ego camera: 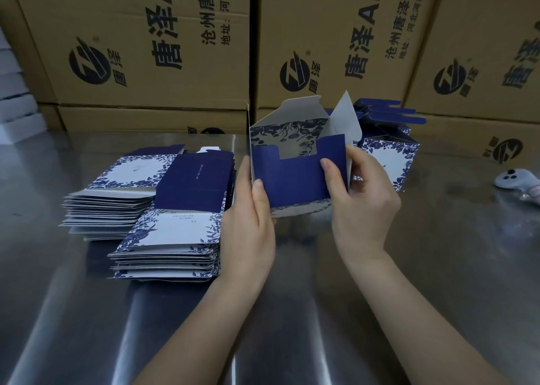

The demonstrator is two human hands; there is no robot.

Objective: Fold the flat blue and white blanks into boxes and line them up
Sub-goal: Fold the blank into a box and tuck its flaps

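Note:
Between my hands, above the metal table (292, 311), I hold a half-folded blue and white box (295, 177) with its flaps standing open and its white inside showing. My left hand (248, 229) grips its left edge, thumb on the dark blue panel. My right hand (362, 206) grips its right side, thumb pressed on the same panel. Two overlapping stacks of flat blanks (163, 206) lie to the left of my left hand. Folded boxes (385, 142) stand in a row behind my right hand, partly hidden by the held box.
Large brown cardboard cartons (152, 42) with black print form a wall along the table's far edge. A small white controller (517, 180) lies at the right. White boxes (14, 98) are stacked at the far left.

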